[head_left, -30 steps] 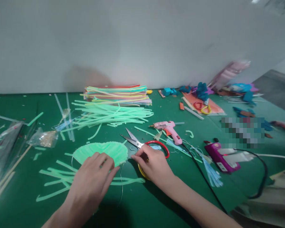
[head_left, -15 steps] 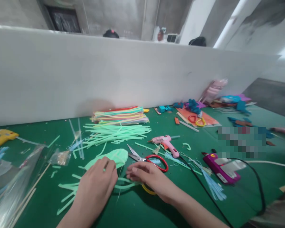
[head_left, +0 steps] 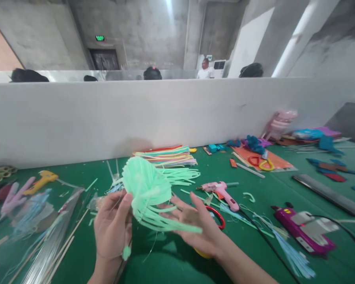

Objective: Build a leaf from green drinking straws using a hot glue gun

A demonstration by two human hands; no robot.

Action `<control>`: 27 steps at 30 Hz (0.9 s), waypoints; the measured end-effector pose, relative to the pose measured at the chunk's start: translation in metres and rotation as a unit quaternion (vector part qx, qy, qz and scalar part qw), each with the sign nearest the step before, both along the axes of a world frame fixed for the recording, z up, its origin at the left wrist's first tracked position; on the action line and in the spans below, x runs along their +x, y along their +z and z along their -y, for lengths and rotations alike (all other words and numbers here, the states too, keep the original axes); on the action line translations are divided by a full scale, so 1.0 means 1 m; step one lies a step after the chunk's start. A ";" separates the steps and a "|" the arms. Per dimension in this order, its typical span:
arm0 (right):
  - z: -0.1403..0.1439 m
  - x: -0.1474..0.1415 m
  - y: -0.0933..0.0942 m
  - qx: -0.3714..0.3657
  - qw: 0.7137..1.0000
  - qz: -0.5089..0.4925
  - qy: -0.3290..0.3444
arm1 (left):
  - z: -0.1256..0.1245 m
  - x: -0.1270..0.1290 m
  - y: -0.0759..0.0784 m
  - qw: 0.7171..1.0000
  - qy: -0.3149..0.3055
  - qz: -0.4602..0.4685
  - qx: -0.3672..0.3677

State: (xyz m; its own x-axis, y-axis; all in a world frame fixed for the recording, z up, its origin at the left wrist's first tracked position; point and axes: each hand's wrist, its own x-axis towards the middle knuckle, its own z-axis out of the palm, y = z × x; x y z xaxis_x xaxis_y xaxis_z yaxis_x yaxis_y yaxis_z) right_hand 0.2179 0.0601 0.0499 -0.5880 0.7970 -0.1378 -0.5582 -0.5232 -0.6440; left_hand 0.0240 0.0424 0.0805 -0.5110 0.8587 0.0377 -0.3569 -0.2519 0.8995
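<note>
A mint-green shape made of pipe cleaners (head_left: 148,183), two rounded lobes with loose ends trailing to the right, is raised above the table. My left hand (head_left: 112,225) pinches its left edge between thumb and fingers. Under the loose ends, my right hand (head_left: 199,225) is turned palm up with its fingers apart; the ends lie across its fingers. Scissors with a red and a yellow handle (head_left: 219,217) lie behind and below my right hand, mostly covered by it. Behind the shape is a pile of mint-green pipe cleaners (head_left: 183,174), partly hidden.
A multicoloured pipe-cleaner bundle (head_left: 168,156) lies by the white partition (head_left: 177,114). To the right are a pink glue gun (head_left: 220,191) with its black cord and a purple power strip (head_left: 306,230). A yellow glue gun (head_left: 44,181) and clear plastic sleeves (head_left: 50,240) occupy the left.
The green pipe-cleaner shape has been lifted off the table and tilted up to face me. My right hand has turned over and opened under its loose ends. The view has tipped upward.
</note>
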 end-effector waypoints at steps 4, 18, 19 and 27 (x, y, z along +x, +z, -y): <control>-0.015 0.000 -0.013 0.063 0.992 0.102 -0.042 | 0.000 0.001 -0.018 0.993 -0.070 0.088 -0.024; 0.028 -0.005 -0.009 -0.006 0.961 0.200 -0.193 | -0.001 -0.048 -0.013 0.933 -0.300 0.041 -0.194; 0.032 0.000 -0.009 0.010 0.962 0.217 -0.162 | -0.002 -0.048 -0.010 0.929 -0.307 -0.007 -0.207; 0.021 0.061 0.008 0.205 0.876 0.436 0.014 | -0.009 -0.056 -0.003 0.859 -0.411 -0.132 -0.276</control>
State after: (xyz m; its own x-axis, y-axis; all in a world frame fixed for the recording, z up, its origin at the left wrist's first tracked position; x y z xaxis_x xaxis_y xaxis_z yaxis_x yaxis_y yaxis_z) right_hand 0.2784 0.0394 0.0583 -0.4225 0.8712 -0.2498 0.2490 -0.1534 -0.9563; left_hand -0.0318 0.0515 0.0779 0.2403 0.8491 -0.4703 0.0251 0.4789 0.8775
